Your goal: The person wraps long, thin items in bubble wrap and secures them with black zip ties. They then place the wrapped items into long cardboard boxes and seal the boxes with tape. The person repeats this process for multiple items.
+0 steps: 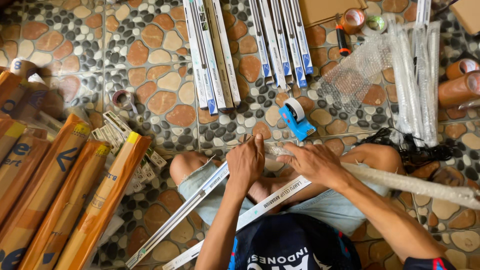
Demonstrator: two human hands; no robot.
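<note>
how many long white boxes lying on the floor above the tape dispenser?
7, though overlaps may hide more. Four white boxes sit in a left cluster, top centre. Three more form a right cluster, just above the blue tape dispenser.

We saw long white boxes [212,55] with blue ends lying on the floor ahead, two more white boxes [200,210] across the lap, orange-wrapped packs [65,200] stacked at left, and small white boxes [125,135] beside them.
</note>
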